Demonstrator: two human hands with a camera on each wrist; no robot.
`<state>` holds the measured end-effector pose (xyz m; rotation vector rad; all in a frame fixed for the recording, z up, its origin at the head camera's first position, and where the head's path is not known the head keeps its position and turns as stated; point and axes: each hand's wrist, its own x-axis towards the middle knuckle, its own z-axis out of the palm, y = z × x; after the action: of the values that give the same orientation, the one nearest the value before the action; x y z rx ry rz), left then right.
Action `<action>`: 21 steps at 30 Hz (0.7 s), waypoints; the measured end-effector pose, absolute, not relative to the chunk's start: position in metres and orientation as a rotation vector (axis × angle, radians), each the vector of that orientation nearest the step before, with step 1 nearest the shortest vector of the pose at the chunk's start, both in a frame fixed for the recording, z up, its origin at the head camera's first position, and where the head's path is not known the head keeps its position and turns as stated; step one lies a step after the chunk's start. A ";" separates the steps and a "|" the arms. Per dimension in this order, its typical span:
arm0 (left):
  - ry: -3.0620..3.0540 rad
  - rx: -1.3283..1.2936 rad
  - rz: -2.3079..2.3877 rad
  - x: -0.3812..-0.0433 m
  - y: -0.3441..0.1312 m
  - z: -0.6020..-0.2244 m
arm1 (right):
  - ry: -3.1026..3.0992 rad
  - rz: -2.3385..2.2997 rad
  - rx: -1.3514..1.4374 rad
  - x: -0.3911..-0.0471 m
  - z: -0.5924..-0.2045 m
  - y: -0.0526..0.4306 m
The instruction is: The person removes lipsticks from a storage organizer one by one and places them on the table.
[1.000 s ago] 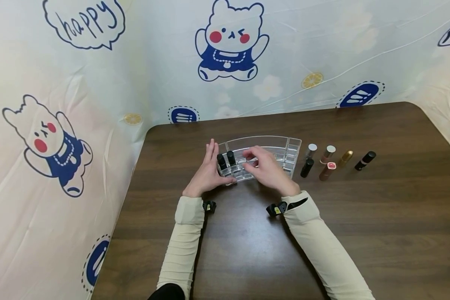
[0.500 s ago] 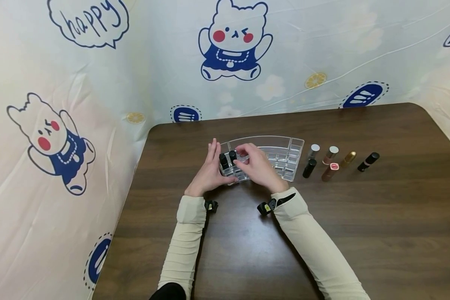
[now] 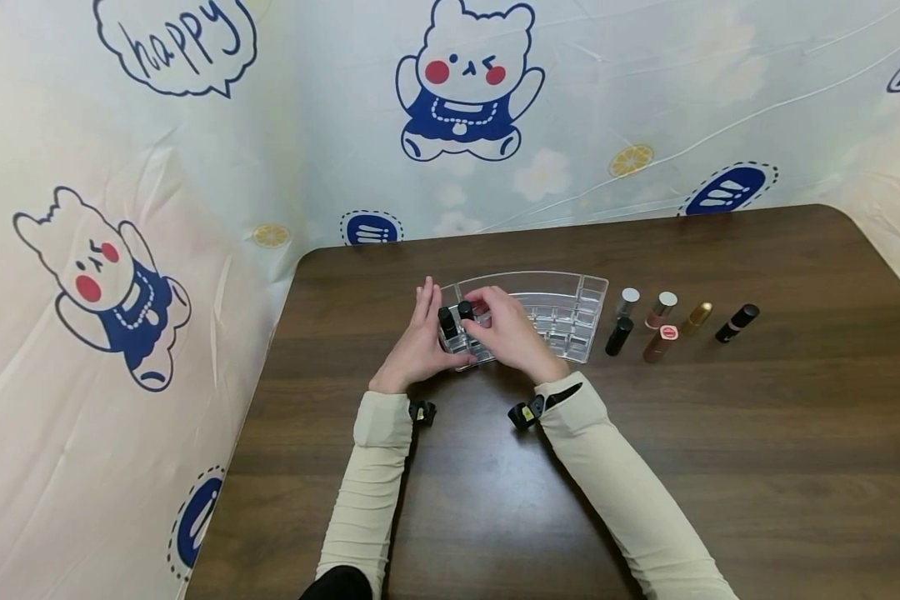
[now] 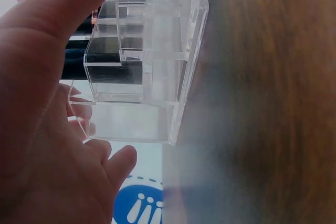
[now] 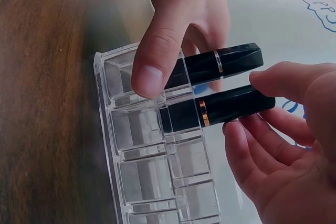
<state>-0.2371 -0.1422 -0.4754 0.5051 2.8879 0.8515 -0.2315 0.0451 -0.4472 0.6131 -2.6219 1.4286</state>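
A clear acrylic organizer (image 3: 562, 323) with stepped compartments stands on the table. Two black lipstick tubes are upright in its left end. My right hand (image 3: 512, 335) pinches the tube with the gold band (image 5: 236, 103) between thumb and fingertips, its lower end inside a compartment. Beside it, in the corner compartment, is the silver-banded black tube (image 5: 231, 62). My left hand (image 3: 416, 343) braces the organizer's left end, fingers straight along the side and thumb (image 5: 149, 77) pressed on the front.
Right of the organizer stand a clear tube with a silver cap (image 3: 627, 300), a black tube (image 3: 618, 337), a pinkish tube (image 3: 660, 310), a brown-red tube (image 3: 659, 344), a gold tube (image 3: 696, 317) and another black tube (image 3: 737, 323). A printed curtain (image 3: 330, 125) hangs behind.
My right hand has moved left from over the middle of the organizer and taken hold of the gold-banded lipstick tube. The left hand stays at the organizer's left end.
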 end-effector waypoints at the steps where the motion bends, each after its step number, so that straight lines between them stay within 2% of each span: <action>1: 2.887 0.505 0.849 -0.237 -0.142 -0.476 | -2.624 1.428 0.610 -0.232 -0.448 0.045; 21: 2.886 0.518 0.855 -0.237 -0.142 -0.476 | -2.592 1.430 0.596 -0.233 -0.453 0.040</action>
<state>-0.2374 -0.1422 -0.4756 0.5183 2.8857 0.8554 -0.2329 0.0401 -0.4535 0.5959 -2.5923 1.4297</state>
